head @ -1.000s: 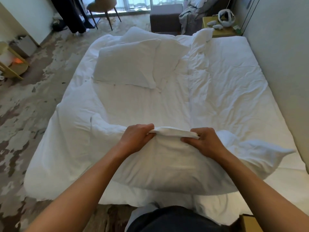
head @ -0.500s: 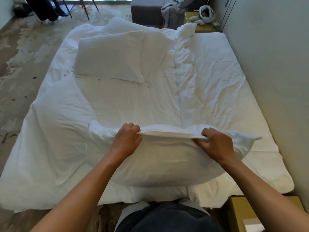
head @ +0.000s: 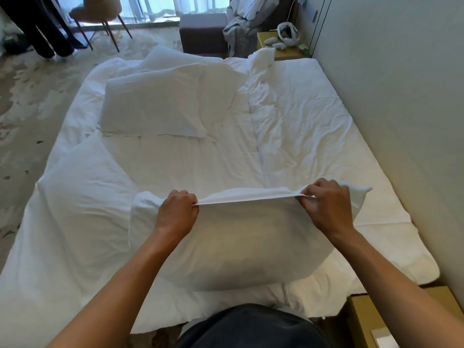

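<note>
A white pillow [head: 238, 242] in its case lies across the near end of the bed [head: 313, 146], right in front of me. My left hand [head: 177, 213] pinches the far hem of the pillowcase at its left. My right hand [head: 326, 207] pinches the same hem further right. Between the two hands the hem is stretched into a flat straight band. The pillow's two far corners stick out beyond my hands.
Another white pillow [head: 155, 106] lies at the far left of the bed, with a crumpled white duvet [head: 283, 116] along the right half. A wall [head: 401, 96] runs down the right side. A yellow bedside table [head: 278, 46], a chair [head: 98, 13] and a cardboard box [head: 371, 320] stand around.
My hands have moved apart along the pillowcase hem, pulling it taut and straight. The view has shifted a little over the bed.
</note>
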The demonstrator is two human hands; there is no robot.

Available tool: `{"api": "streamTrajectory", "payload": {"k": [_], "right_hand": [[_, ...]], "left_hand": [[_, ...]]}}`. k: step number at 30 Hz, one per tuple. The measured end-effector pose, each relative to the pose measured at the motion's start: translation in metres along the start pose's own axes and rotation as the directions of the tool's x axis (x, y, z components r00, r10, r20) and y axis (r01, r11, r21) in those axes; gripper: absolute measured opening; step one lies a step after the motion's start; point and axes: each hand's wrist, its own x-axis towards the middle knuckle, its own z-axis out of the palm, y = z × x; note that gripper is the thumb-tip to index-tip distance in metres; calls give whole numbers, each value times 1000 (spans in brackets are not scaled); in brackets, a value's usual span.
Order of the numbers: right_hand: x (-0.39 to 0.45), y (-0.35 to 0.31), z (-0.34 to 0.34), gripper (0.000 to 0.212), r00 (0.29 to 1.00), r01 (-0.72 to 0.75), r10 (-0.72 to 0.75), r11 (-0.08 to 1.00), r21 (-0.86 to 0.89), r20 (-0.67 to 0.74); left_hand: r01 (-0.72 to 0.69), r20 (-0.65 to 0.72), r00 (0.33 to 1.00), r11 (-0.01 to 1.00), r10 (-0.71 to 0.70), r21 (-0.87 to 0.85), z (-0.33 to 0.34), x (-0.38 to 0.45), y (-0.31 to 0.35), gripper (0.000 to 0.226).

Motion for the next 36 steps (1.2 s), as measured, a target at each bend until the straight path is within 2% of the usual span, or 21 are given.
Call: {"api": "streamTrajectory", "payload": {"k": [2, 8, 11, 14, 17, 26, 31, 36], "right_hand": [[-1, 3, -2, 12, 999, -28, 28, 999, -18, -29], [-1, -1, 0, 11, 997, -66, 68, 993, 100, -21], [-2, -2, 2, 19, 994, -94, 79, 968, 235, 70], [-7, 0, 8, 27, 985, -105, 56, 946, 308, 165], [-12, 7, 11, 31, 985, -91, 40, 947, 308, 170], [-16, 9, 7, 15, 990, -53, 21, 971, 232, 139], [-17, 5, 11, 23, 964, -140, 97, 977, 162, 248], [-6, -3, 11, 26, 944, -222, 156, 952, 211, 289]], "left_hand": [[1, -1, 1000, 999, -1, 42, 0, 0, 0, 25], [8, -63, 998, 984, 3, 179, -9, -2, 4, 30], [57, -51, 997, 998, -56, 24, -6, -1, -1, 28], [119, 39, 993, 977, -114, -179, 0, 0, -13, 23], [129, 97, 989, 965, -110, -230, 5, -1, -24, 18], [22, 125, 992, 999, -15, -49, 21, 4, -44, 23], [-19, 19, 1000, 996, 21, -84, 21, 18, -52, 26], [-31, 66, 997, 993, 39, -114, 28, 35, -67, 27]]}}
